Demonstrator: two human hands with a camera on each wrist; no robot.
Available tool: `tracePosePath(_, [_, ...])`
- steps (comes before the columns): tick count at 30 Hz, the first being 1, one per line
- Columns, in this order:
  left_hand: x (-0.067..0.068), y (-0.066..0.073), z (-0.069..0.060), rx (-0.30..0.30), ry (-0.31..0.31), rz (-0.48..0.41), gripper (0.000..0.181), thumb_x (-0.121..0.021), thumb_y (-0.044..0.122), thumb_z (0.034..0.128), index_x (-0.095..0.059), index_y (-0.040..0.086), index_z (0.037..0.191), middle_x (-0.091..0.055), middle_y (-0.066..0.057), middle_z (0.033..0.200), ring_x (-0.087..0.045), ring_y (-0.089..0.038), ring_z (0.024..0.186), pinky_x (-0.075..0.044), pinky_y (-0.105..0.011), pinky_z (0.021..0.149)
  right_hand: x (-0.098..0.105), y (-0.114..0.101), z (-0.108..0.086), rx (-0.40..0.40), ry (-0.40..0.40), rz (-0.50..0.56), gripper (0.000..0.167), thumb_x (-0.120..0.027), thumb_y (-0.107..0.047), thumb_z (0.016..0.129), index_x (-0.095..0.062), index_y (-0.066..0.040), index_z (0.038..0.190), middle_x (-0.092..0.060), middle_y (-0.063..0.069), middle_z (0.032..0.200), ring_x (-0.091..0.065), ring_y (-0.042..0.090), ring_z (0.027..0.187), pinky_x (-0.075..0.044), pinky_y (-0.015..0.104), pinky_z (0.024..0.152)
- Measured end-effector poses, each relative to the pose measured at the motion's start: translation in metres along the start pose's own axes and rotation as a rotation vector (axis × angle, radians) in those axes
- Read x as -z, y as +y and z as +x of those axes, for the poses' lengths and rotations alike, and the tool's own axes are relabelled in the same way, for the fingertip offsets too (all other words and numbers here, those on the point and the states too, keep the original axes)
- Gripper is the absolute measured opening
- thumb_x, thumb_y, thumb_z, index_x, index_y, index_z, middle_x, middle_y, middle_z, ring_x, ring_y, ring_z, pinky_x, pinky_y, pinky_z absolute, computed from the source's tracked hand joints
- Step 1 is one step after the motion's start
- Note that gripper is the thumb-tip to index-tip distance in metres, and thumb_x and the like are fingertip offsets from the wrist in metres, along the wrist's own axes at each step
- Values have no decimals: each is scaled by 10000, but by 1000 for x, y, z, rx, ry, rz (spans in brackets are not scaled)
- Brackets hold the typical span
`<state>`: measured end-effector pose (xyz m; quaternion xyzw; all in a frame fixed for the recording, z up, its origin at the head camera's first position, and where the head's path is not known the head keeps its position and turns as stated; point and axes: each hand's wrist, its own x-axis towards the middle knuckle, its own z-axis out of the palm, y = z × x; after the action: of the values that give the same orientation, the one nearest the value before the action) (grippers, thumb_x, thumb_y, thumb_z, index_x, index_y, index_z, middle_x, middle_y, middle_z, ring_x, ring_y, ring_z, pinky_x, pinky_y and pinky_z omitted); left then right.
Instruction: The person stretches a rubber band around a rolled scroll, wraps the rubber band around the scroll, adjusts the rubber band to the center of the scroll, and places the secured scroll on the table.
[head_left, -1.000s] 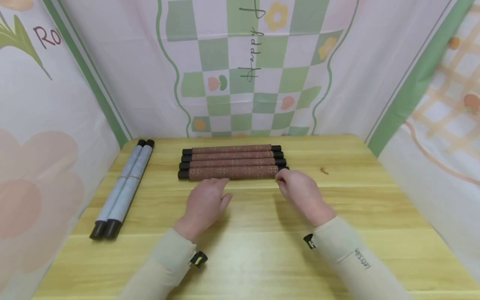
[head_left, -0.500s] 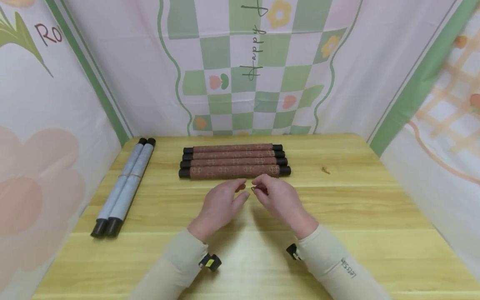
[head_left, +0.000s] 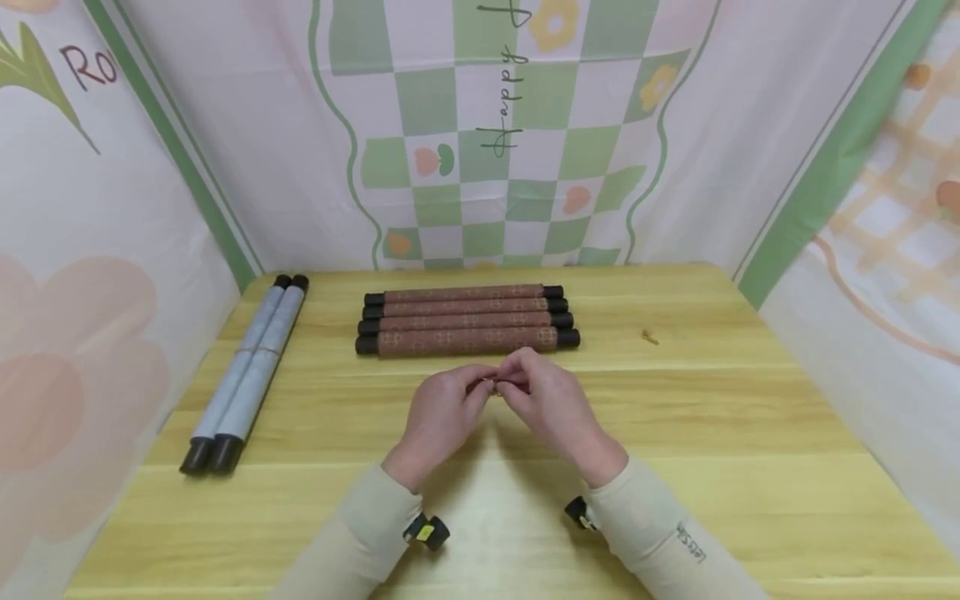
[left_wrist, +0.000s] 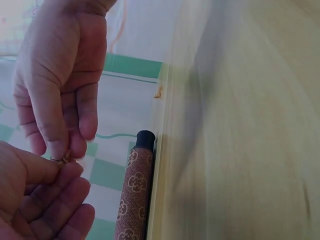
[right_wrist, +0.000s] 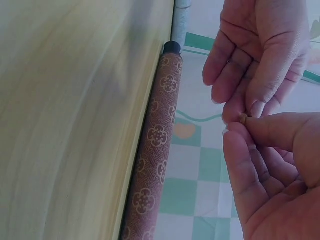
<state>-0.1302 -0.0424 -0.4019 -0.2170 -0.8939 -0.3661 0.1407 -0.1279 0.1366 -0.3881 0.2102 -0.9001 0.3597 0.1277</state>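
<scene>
My left hand [head_left: 441, 417] and right hand [head_left: 557, 408] meet above the table, fingertips together. Both pinch a small tan rubber band [right_wrist: 243, 119], bunched up and mostly hidden by thumbs and forefingers. In the left wrist view, a bit of the same rubber band [left_wrist: 62, 161] shows where the tips touch. Just beyond the hands lie several brown patterned scrolls [head_left: 468, 342] with black end caps, side by side in a row. Neither hand touches these scrolls.
Two pale blue-grey scrolls [head_left: 258, 367] lie at the table's left side, tied round the middle with a thin band. Another small tan band [head_left: 649, 337] rests on the wooden table [head_left: 712, 467] at the right. Printed cloth [head_left: 292, 150] hangs behind and at both sides.
My right hand has come left from the front scroll's right end, carrying the rubber band. The left hand has moved right to meet it and now pinches the band too. The scrolls stay put.
</scene>
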Motion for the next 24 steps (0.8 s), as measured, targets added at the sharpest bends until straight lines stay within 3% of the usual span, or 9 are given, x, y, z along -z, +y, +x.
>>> tracePosePath(4, [0, -2, -3, 25, 32, -42, 176, -674, 174, 1023, -796, 115, 1135, -802, -16, 1017, -734, -108, 827, -582, -278, 715, 1, -1, -2, -43, -14, 45, 159, -752, -80, 955, -664, -95, 1086, -775, 72, 1046, -771, 209, 949, -628, 370, 799])
tracePosePath(10, [1, -4, -6, 109, 49, -153, 146, -677, 217, 1010, -783, 143, 1076, -767, 32, 926, -669, -75, 780, -553, -272, 703, 2, 1, -3, -59, 0, 62, 138, -743, -84, 962, -686, -96, 1087, -782, 57, 1037, -766, 206, 941, -627, 368, 810])
tracePosePath(14, [2, -3, -7, 206, 51, -315, 110, -694, 237, 994, -747, 160, 1050, -752, 35, 949, -693, -95, 832, -575, -300, 755, 3, 0, -3, -64, 3, 65, 139, -742, -87, 959, -719, -93, 1096, -785, 46, 1026, -760, 189, 925, -626, 361, 805])
tracePosePath(20, [0, -2, -7, 325, 29, -644, 116, -656, 161, 1018, -665, 65, 1082, -721, -101, 1063, -752, -195, 864, -621, -329, 786, 1, -2, -3, -30, 2, 52, 145, -733, -80, 950, -765, -85, 1092, -792, 22, 966, -747, 150, 857, -616, 318, 760])
tracePosePath(24, [-3, 0, -7, 388, 51, -772, 143, -603, 119, 1040, -612, 8, 1131, -687, -162, 1112, -750, -233, 887, -625, -323, 841, -1, -2, -4, -12, 13, 47, 116, -735, -71, 943, -767, -104, 1049, -784, 0, 925, -734, 127, 817, -601, 283, 731])
